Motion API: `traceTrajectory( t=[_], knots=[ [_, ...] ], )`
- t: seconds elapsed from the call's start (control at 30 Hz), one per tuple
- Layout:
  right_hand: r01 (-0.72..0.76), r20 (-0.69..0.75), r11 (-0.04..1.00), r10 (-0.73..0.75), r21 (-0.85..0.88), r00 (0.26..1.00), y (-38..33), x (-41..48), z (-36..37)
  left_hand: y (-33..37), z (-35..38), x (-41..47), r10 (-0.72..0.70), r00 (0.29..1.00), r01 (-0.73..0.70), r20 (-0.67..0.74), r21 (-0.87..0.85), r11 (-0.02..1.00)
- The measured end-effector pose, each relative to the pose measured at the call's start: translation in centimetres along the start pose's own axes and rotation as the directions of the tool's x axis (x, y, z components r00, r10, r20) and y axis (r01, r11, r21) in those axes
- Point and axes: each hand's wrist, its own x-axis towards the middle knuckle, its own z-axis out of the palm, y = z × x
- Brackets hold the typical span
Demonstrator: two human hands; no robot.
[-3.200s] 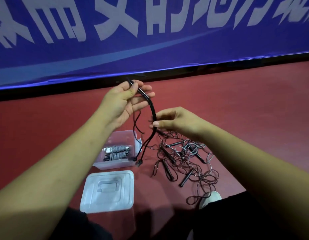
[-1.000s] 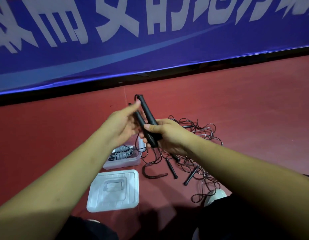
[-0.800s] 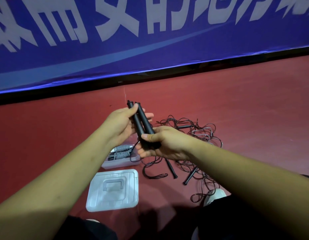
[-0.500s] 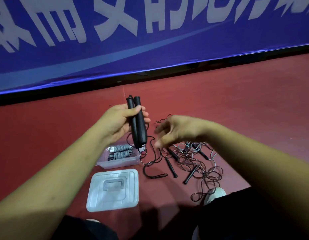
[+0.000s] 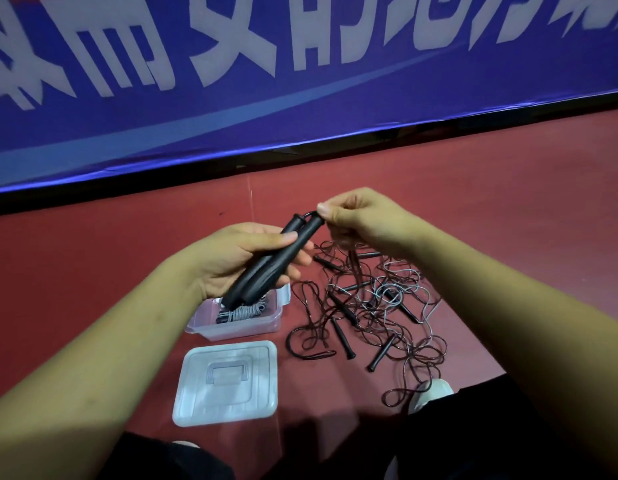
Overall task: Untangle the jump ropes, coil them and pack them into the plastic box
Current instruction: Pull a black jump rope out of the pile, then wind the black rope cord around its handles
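Fingertips [image 5: 324, 210] of the right hand [image 5: 361, 221] pinch the cord where it leaves the top of two black handles [image 5: 271, 261], thumb and forefinger narrow and closed on it, probably to draw the cord taut before winding. The left hand [image 5: 238, 256] wraps those two handles side by side, thumb laid across the front and fingers curled behind, so they stay paired as a core for the coil. The handles tilt, upper ends toward the right hand, lower ends just above the box [image 5: 238, 322]. From the pinch the thin cord drops away toward the floor [image 5: 473, 209]; where it runs after that cannot be told. The box, clear plastic and open, sits on the red floor below the left hand and holds one grey coiled rope [image 5: 243, 311]. Its lid [image 5: 227, 382] lies flat just in front of it, off so ropes can go straight in. Right of the box, a tangle [image 5: 373, 313] of thin cords and several slim black handles sprawls on the floor, not yet sorted. A blue banner [image 5: 300, 81] with white lettering runs behind
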Motion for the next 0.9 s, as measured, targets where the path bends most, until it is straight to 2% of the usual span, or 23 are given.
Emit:
traceTrajectory(
  t=[0.07, 0.13, 0.27, 0.33, 0.5, 0.7, 0.77, 0.83, 0.9],
  knots=[
    [0.035, -0.063, 0.998, -0.038, -0.047, 0.997, -0.5, -0.1, -1.5, -0.3, -0.2, -0.1, -0.012, 1.0, 0.012, 0.0, -0.013, 1.0],
    [0.054, -0.124, 0.997, -0.06, -0.05, 0.99, -0.9, -0.4, -2.8, -0.8, -0.5, -0.3, -0.047, 0.997, 0.052, 0.06, -0.071, 0.996],
    [0.006, -0.09, 0.982, -0.023, -0.187, 0.996, -1.3, -1.1, -4.3, -1.8, -0.3, 0.1, -0.091, 0.979, 0.116, 0.185, -0.13, 0.985],
    [0.003, -0.065, 0.964, -0.022, -0.267, 0.998, -1.5, -1.3, -4.1, -2.1, 0.2, 0.2, -0.109, 0.979, 0.125, 0.171, -0.082, 0.989],
    [0.029, -0.054, 0.923, -0.054, -0.383, 0.997, -2.1, -1.4, -3.9, -2.5, 0.7, 0.5, -0.077, 0.997, 0.074, 0.03, 0.109, 0.991],
    [0.058, -0.039, 0.869, -0.089, -0.492, 0.995, -2.3, -1.3, -3.7, -2.3, 0.7, 0.5, -0.018, 1.0, 0.021, -0.013, 0.322, 0.947],
    [0.067, -0.073, 0.897, -0.11, -0.437, 0.991, -2.3, -1.3, -3.8, -2.2, 0.3, 0.7, 0.051, 0.998, -0.059, 0.039, 0.25, 0.966],
    [0.079, -0.109, 0.931, -0.126, -0.356, 0.986, -2.3, -1.3, -4.3, -1.6, 0.1, 0.7, 0.178, 0.98, -0.185, 0.091, 0.069, 0.98],
    [0.06, -0.126, 0.95, -0.103, -0.307, 0.987, -2.0, -1.3, -4.6, -0.7, -0.1, 0.9, 0.325, 0.945, -0.318, 0.04, -0.132, 0.939]
  ],
)
